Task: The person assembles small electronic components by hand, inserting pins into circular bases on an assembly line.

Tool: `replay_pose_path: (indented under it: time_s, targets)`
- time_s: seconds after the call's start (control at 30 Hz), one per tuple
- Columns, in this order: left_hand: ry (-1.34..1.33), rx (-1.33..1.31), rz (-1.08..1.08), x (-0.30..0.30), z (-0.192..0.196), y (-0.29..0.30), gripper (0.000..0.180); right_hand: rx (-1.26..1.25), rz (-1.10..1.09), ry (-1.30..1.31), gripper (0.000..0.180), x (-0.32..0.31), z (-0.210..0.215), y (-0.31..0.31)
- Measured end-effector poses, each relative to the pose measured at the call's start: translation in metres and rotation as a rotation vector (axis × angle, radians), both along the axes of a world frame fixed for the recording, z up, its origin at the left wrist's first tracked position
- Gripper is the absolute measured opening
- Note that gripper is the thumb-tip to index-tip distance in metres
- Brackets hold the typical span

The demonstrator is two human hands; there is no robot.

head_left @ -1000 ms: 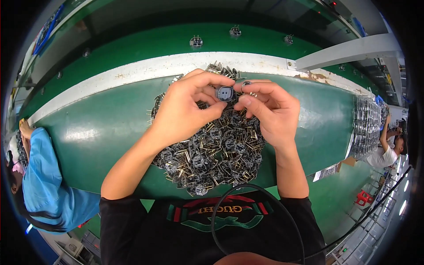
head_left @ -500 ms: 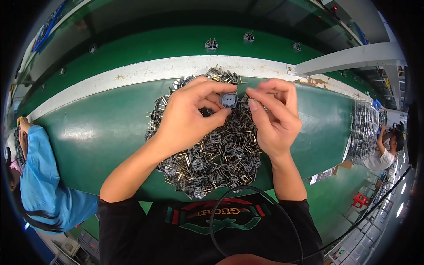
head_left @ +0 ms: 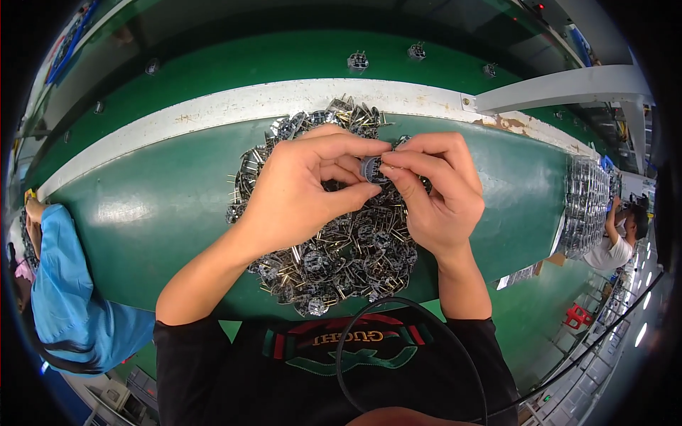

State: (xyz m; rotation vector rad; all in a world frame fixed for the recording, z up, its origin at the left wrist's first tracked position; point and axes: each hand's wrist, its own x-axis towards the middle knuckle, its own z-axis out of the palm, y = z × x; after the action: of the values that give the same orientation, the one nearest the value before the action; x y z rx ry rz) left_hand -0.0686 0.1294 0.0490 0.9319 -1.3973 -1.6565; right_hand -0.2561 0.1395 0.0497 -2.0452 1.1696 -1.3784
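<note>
Between the thumb and fingers of my left hand is a grey plastic socket insert, turned on its side so its inner side faces right. My right hand is closed in a pinch, its fingertips against that inner side. Whatever those fingertips hold is too small and covered to make out. Under and around both hands lies a big pile of dark socket parts with brass and silver metal pins.
A green table carries the pile. Behind its white rail, a green belt bears spaced socket parts. Stacked clear trays stand right. A black cable loops before me. One co-worker in blue is left, another far right.
The socket insert has turned from showing its two-holed face to lying side-on. My right hand's fingertips have moved left and now meet it. Parts on the belt sit further right.
</note>
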Motion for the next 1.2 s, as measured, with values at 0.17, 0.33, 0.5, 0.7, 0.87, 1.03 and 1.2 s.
replay_pose_path:
  time_s: [0.17, 0.33, 0.5, 0.7, 0.87, 1.03, 1.2]
  targets:
    - [-0.021, -0.004, 0.006, 0.000, 0.003, 0.001, 0.046, 0.014, -0.001, 0.013, 0.021, 0.005, -0.004, 0.002]
    - [0.036, 0.037, -0.065, 0.007, 0.015, -0.011, 0.039, -0.062, 0.078, 0.080, 0.030, -0.006, -0.007, -0.004]
    - [-0.268, -0.303, 0.211, 0.031, 0.008, -0.038, 0.023, 0.081, -0.063, 0.089, 0.029, -0.031, -0.004, -0.019]
    - [-0.751, -0.441, 0.435, 0.130, -0.053, -0.165, 0.027, 0.259, -0.089, 0.640, 0.016, -0.059, -0.026, -0.019]
    - [-0.796, -0.408, 0.374, 0.131, -0.064, -0.161, 0.032, 0.200, -0.057, 0.544, 0.016, -0.060, -0.033, -0.019]
    - [-0.975, -0.557, 0.671, 0.161, -0.040, -0.145, 0.031, 0.106, -0.099, 0.508, 0.010, -0.070, -0.019, -0.021]
    - [-1.186, -0.593, 0.694, 0.198, -0.049, -0.153, 0.050, 0.204, -0.002, 0.342, 0.010, -0.063, 0.005, -0.018]
